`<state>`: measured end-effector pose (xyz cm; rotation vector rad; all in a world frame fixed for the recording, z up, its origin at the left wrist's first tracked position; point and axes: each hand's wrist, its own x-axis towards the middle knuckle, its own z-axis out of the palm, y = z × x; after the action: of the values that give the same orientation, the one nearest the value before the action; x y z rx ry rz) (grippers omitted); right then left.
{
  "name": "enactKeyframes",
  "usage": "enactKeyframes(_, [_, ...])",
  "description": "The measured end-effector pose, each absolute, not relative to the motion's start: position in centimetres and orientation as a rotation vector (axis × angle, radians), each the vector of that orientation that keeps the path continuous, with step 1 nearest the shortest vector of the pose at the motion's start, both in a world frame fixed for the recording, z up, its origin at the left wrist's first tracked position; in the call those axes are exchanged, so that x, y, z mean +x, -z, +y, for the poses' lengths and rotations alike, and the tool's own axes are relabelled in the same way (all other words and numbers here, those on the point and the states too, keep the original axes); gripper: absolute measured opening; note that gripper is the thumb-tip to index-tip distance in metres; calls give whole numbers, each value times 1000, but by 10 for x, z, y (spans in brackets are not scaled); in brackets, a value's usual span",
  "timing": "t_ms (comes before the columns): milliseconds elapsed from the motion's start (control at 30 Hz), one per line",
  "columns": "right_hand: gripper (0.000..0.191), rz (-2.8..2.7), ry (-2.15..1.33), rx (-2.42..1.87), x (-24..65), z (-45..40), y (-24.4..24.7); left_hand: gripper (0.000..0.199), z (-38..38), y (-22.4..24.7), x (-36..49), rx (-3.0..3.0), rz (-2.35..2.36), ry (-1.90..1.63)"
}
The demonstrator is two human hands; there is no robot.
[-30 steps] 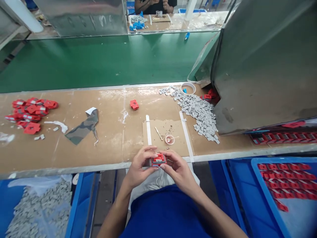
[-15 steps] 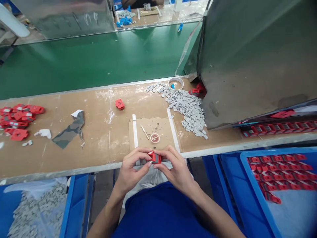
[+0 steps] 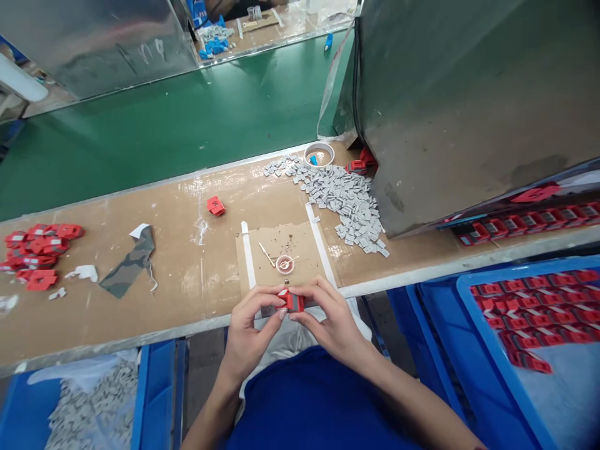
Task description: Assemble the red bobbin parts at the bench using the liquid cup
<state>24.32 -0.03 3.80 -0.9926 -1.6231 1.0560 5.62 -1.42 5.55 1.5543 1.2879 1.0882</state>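
Note:
A small red plastic part with a grey band is pinched between my two hands, just over the table's front edge. My left hand grips its left end with thumb and fingers. On its right end, my right hand closes with thumb and fingertips. Just beyond the hands, a small round cup of reddish-brown stuff stands on a cardboard sheet, with a thin stick lying in it. A pale thin stick lies left of the cup. The fingers hide part of the red piece.
Grey flat pieces are heaped at the right, by a tape roll. Red parts pile up at the left, near a camouflage cloth. A single red part lies mid-table. A blue tray holds rows of red parts. A metal housing rises at right.
The view has turned and shifted slightly, so the table appears more tilted. Both hands keep hold of the red part in nearly the same pose.

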Motion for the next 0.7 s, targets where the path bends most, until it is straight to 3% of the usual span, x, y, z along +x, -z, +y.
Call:
enactKeyframes(167, [29, -1270, -1397, -937, 238, -5, -34, 46, -16, -45, 54, 1665, 1233, -1062])
enactKeyframes(400, [14, -1751, -957, -982, 245, -1, -43, 43, -8, -49, 42, 1995, 1192, -976])
enactKeyframes(700, [12, -1843, -1079, -992, 245, 1, -59, 37, -2, -61, 35, 2046, 1117, -872])
